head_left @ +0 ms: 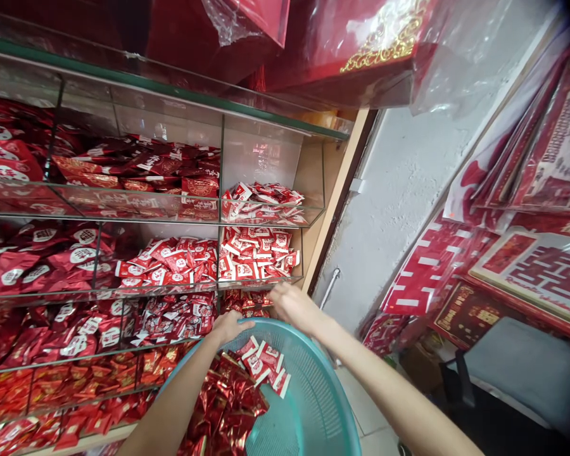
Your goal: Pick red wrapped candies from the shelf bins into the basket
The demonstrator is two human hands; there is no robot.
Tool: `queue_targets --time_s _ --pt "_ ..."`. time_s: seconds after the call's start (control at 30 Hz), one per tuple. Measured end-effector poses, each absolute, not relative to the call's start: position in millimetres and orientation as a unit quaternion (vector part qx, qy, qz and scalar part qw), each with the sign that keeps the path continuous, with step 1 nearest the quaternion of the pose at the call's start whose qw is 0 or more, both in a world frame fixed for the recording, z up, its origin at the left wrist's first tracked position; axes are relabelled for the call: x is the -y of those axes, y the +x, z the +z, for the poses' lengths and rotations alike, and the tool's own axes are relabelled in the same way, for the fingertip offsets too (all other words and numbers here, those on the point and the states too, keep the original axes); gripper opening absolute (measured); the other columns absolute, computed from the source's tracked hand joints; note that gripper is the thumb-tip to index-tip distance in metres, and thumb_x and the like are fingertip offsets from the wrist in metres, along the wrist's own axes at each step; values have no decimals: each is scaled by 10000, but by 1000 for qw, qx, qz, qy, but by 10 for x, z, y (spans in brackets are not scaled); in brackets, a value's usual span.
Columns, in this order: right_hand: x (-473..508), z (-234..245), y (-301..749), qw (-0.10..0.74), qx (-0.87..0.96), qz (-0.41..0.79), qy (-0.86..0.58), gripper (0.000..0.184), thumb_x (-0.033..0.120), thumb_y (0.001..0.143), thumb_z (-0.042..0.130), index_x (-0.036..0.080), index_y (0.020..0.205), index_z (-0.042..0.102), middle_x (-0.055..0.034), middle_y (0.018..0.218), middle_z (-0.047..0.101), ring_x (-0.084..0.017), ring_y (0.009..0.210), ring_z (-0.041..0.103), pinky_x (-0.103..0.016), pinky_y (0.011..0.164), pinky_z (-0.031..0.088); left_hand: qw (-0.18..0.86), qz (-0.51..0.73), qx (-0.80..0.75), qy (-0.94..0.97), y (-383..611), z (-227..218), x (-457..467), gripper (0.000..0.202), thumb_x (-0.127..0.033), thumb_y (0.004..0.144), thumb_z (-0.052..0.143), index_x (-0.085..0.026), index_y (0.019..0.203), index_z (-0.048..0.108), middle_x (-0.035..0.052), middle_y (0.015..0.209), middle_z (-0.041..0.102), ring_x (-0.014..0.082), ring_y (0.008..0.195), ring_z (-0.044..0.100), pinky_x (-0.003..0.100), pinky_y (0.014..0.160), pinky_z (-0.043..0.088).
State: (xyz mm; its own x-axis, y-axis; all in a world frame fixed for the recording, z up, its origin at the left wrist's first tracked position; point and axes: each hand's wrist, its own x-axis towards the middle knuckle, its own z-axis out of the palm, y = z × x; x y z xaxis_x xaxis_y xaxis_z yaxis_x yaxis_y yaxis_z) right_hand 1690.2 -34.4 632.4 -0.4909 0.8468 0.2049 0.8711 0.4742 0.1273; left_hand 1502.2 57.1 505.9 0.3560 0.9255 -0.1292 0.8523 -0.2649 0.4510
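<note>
Left hand (230, 326): at the far rim of the basket (313, 399), fingers curled down and out of sight, so cannot tell whether closed on anything.
Right hand (292, 305): reached to the front of the low right bin (247, 303), fingertips among its packets. Grip hidden, so clamped or loose cannot be told.
Hands: near each other, not touching.
Red-white packets (265, 364): a small cluster at the far side of the basket, just below the left hand.
Foil packets (228, 405): a larger red-gold heap in the left part of the basket, partly under the left forearm.
Basket: near, close up against the shelf front, its right half bare mesh.
Low right bin: some red packets inside, mostly hidden behind the hands.
Bin above (256, 253): well filled with red-white packets of the same look.
Progress, by judgement: few red-white packets left in the basket. The foil heap looks untouched, so most of the load still lies there.
Left bins (76, 329): stocked with other red packets.
</note>
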Motion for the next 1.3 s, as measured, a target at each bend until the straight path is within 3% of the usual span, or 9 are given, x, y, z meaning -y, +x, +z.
queue_targets --time_s 0.07,0.17,0.33,0.7,1.3 --pt "217 6609 16997 71 832 -162 -526 221 113 875 369 143 920 584 -87 913 592 -189 891 495 -304 789 383 230 81 -563 790 15021 5071 -565 532 -713 666 462 -211 722 629 30 703 656 197 684 594 248 578 339" --pt "29 6771 17108 85 766 -279 -573 195 133 878 385 127 905 577 -128 941 590 -248 964 469 -400 852 347 230 78 -562 791 15023 5081 -556 520 -705 669 466 -215 725 631 28 702 657 195 687 594 245 590 344" --pt "-155 6643 17176 75 729 -373 -569 275 81 852 389 95 1090 527 -157 978 605 -278 1121 398 -534 1014 166 231 82 -562 790 15023 5064 -561 505 -688 677 468 -210 721 625 25 701 656 192 694 596 236 569 329" --pt "-177 6697 17156 60 721 -378 -578 264 63 831 380 133 1028 542 -106 851 597 -243 887 480 -533 1056 80 224 79 -559 794 15015 5031 -587 515 -707 675 457 -209 656 586 10 678 643 177 666 585 230 552 316" --pt "112 6800 17174 45 736 -366 -568 231 67 800 425 155 979 542 -88 889 550 -225 873 474 -475 1023 147 230 86 -567 786 15011 5013 -590 512 -711 662 465 -216 679 594 -1 668 629 179 667 576 232 563 325"
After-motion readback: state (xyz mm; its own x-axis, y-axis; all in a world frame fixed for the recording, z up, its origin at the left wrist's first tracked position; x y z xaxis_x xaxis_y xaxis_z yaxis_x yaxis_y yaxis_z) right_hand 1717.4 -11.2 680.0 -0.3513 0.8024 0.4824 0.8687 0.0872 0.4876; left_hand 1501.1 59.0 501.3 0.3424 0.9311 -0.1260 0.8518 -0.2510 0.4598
